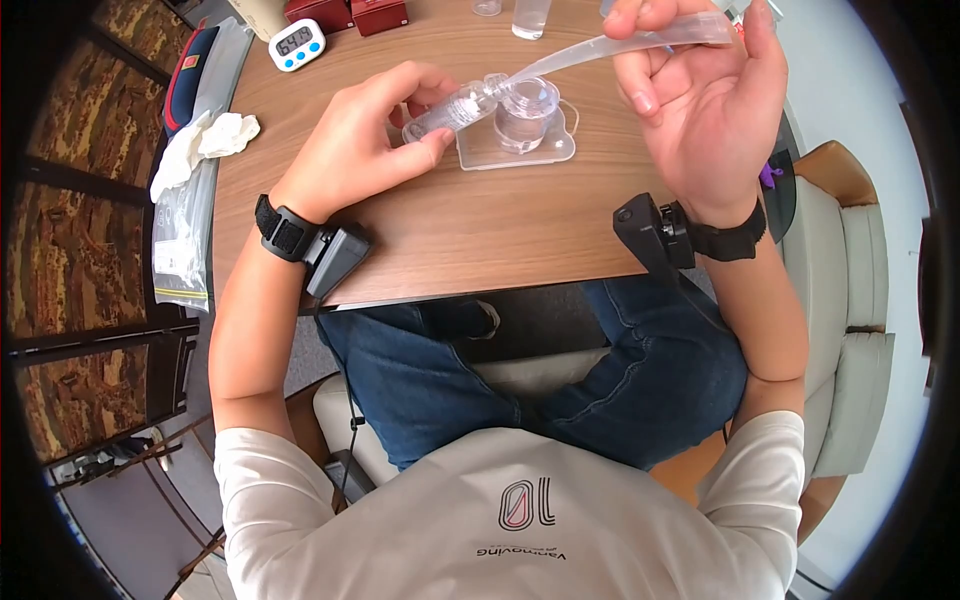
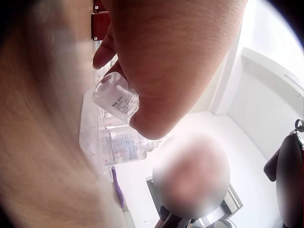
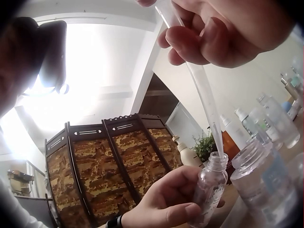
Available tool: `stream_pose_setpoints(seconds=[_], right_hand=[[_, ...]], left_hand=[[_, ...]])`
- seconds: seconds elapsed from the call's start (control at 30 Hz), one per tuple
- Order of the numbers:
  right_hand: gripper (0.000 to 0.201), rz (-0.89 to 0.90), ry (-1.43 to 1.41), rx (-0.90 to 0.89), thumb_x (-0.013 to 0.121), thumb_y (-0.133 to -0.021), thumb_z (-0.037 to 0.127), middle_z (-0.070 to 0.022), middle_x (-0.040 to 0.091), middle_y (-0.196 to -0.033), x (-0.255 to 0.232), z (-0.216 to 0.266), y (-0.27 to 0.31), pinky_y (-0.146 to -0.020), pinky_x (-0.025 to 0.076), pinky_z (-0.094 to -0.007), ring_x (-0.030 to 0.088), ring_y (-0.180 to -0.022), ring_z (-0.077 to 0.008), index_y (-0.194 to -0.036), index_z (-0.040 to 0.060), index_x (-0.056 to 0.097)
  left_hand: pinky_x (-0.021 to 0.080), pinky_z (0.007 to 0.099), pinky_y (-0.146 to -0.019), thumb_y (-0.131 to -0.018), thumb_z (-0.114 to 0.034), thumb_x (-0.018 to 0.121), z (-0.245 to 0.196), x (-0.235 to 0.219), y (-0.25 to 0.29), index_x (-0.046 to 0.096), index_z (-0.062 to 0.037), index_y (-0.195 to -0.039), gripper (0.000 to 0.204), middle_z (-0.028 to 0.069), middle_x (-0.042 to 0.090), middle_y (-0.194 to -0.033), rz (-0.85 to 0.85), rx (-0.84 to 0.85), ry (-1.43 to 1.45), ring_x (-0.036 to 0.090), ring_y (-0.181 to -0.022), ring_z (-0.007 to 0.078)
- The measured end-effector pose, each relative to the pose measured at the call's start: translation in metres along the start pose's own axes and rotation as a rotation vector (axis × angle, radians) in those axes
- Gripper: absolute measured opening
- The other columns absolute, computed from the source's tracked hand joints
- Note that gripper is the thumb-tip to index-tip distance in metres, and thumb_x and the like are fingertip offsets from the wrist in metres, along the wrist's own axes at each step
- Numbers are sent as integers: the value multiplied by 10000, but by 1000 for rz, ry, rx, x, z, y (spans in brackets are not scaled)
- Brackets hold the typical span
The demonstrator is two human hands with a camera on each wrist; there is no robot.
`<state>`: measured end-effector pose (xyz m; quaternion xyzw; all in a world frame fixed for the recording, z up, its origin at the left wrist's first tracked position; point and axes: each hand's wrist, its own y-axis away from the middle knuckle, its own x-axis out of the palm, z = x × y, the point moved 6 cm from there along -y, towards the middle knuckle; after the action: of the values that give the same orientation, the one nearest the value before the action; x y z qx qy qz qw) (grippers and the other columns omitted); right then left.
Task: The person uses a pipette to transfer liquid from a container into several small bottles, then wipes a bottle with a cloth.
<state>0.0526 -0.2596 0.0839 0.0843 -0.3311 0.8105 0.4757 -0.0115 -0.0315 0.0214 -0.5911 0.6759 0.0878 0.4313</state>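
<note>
My left hand [image 1: 350, 145] grips a small clear bottle [image 1: 450, 112], tilted with its open neck toward the right; printed text shows on its side in the left wrist view. My right hand [image 1: 705, 120], palm turned up, holds a translucent plastic dropper [image 1: 620, 45] by its wide end. The dropper's thin tip is right at the bottle's mouth, and in the right wrist view it reaches into the neck. Close beside the bottle stands an open clear jar [image 1: 522, 125] with a threaded rim. A shallow clear plastic tray [image 1: 482, 158] lies under the jar.
A white digital timer [image 1: 297, 45] and dark red boxes [image 1: 379, 14] stand at the back left. A clear cup [image 1: 530, 20] is at the back. Crumpled tissue [image 1: 230, 136] and a plastic bag [image 1: 182, 255] lie along the left edge. The wooden table's front edge [image 1: 480, 287] faces the lap.
</note>
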Motion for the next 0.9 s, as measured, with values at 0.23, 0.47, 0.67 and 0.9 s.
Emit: stream_pose_setpoints(seconds=[0.23,0.47,0.67,0.9], right_hand=[[654,-29,79,-136,219,-1102,510,-184,667,-803,3,14,-1,-408,334,-224,440,-464,-146,-855,32,590],[624,-111,206,-30,271,-1108,516,-177,663,-805,-14,-1,-1,-387,315,-223,412,-438,-123,-860,33,579],[548,24,406,295,375,-1098,499,-92,684,-1006,-3,-43,9,-480,361,-187,549,-573,-70,-1028,19,630],[530,-22,412,320,390,-1091,485,-100,681,-1094,-6,-39,12,-460,325,-181,534,-555,-68,-1095,15,636]], left_hand=[[514,309,-801,-845,-140,738,-1,-1,0,639,-1,-1188,383,97,722,-1017,-12,29,-12,650,-891,186],[522,300,-793,-845,-114,753,-2,-4,-1,636,-13,-1199,386,84,713,-1029,-62,39,-24,652,-893,176],[526,288,-782,-844,-110,753,1,-3,-1,609,-32,-1251,439,74,726,-1013,-58,-18,49,661,-898,148],[534,301,-771,-852,-167,761,6,-4,-1,604,-44,-1246,442,87,727,-1021,-36,-23,34,686,-907,182]])
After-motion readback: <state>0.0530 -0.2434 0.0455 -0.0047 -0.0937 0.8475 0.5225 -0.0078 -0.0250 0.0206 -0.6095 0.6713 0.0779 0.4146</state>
